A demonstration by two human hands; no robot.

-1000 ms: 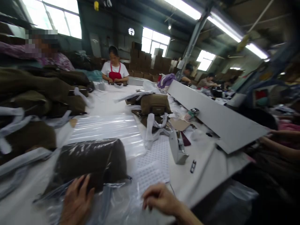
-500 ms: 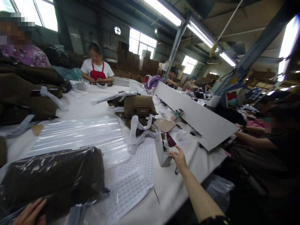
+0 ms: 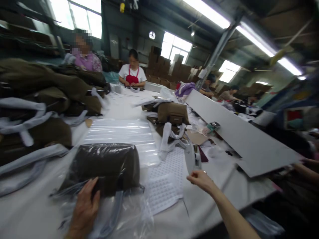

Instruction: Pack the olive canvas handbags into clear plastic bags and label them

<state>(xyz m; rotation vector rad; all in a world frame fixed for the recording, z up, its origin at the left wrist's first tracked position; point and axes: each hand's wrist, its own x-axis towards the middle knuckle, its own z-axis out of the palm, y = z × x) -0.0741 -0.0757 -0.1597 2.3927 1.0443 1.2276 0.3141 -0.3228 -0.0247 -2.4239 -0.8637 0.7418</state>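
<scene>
A dark olive bag (image 3: 109, 162) in clear plastic lies on the table in front of me. My left hand (image 3: 86, 204) lies flat on its near side, fingers stretched over the wrapping, thumb slightly apart. The loose end of the clear plastic (image 3: 132, 212) spreads toward me. To the right, a grey tape dispenser (image 3: 189, 158) stands on the table. My right hand (image 3: 201, 180) is just in front of it, thumb and fingers pinched together. Whatever is between those fingertips is too small to make out.
Clear plastic sleeves (image 3: 119, 132) and printed white sheets (image 3: 164, 192) lie beyond the wrapped bag. Olive bags with white-wrapped handles (image 3: 35, 132) are piled left; another bag (image 3: 173, 114) sits mid-table. A long white board (image 3: 239, 132) leans at right. Co-workers sit around the table.
My view has swung left. My right hand has gone from touching the dispenser with spread fingers to a pinch closer to me. My left hand still rests on the wrapped bag.
</scene>
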